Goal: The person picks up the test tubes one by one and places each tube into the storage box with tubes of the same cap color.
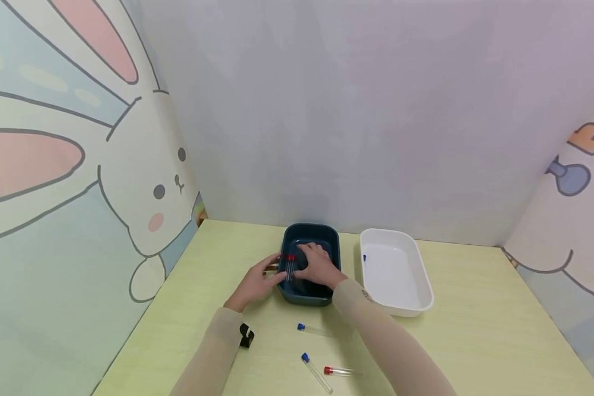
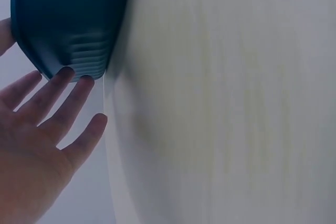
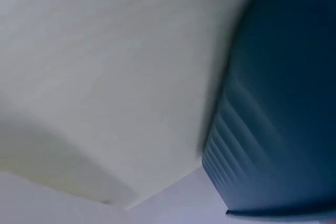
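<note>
A dark blue basin (image 1: 309, 301) stands on the table. Against its left side is my left hand (image 1: 254, 283), fingers spread and fairly straight along the outer wall, thumb by the rim. In the left wrist view the left hand (image 2: 42, 129) has its fingertips at the ribbed side of the basin (image 2: 68, 19). My right hand (image 1: 319, 267) reaches into the basin, thumb and fingers apart, with nothing visible between them. Just left of its fingertips, red-capped test tubes (image 1: 289, 268) lie inside. The right wrist view shows the basin's outer wall (image 3: 278, 119), not the fingers.
Right of the basin stands a white basin (image 1: 398, 269) with a small blue cap (image 1: 364, 257) at its left wall. Nearer lie two blue-capped test tubes (image 1: 317, 373) and a red-capped one (image 1: 344, 372). A black clip-like object (image 1: 246, 335) is beside the left sleeve.
</note>
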Demonstrator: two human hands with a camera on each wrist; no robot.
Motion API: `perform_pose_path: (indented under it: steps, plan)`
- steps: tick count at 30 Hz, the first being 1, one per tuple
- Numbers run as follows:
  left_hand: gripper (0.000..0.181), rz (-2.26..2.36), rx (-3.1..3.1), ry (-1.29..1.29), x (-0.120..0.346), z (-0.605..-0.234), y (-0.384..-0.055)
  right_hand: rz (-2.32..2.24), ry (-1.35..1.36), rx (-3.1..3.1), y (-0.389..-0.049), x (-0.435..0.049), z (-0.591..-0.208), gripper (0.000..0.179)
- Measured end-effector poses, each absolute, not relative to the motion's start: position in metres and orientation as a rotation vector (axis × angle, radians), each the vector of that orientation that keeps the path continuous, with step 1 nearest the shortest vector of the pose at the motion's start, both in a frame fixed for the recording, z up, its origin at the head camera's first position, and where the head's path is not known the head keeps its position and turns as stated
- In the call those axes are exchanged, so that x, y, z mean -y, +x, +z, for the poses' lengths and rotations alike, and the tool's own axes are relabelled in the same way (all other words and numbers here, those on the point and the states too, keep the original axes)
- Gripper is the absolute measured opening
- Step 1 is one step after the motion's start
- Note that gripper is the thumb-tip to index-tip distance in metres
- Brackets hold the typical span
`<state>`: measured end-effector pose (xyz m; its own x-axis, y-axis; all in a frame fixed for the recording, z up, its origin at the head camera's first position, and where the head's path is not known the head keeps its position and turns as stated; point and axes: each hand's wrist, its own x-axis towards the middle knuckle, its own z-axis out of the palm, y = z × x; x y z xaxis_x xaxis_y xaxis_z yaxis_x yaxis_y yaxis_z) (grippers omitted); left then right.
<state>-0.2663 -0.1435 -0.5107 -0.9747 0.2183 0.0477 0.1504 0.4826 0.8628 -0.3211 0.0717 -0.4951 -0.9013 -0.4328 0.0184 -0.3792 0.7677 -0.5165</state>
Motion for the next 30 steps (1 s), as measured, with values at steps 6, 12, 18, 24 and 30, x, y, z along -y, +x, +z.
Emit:
perform_pose_path:
  steps: [6, 12, 18, 24, 30]
  plan:
    - [0.058, 1.555, -2.647, 0.321, 0.142, -0.509, -0.268, -0.823, -0.703, -2.900, -0.317, -0.080, -0.479, 0.081]
    - [0.056, 1.571, -2.639, 0.315, 0.142, -0.505, -0.274, -0.828, -0.709, -2.924, -0.313, -0.091, -0.466, 0.082]
    - [0.054, 1.572, -2.613, 0.243, 0.141, -0.505, -0.277, -0.831, -0.718, -2.945, -0.306, -0.103, -0.454, 0.084]
    - [0.053, 1.580, -2.608, 0.209, 0.138, -0.508, -0.276, -0.900, -0.701, -2.920, -0.295, -0.119, -0.443, 0.083]
    - [0.053, 1.610, -2.591, 0.229, 0.137, -0.511, -0.275, -0.922, -0.682, -2.903, -0.282, -0.136, -0.436, 0.084]
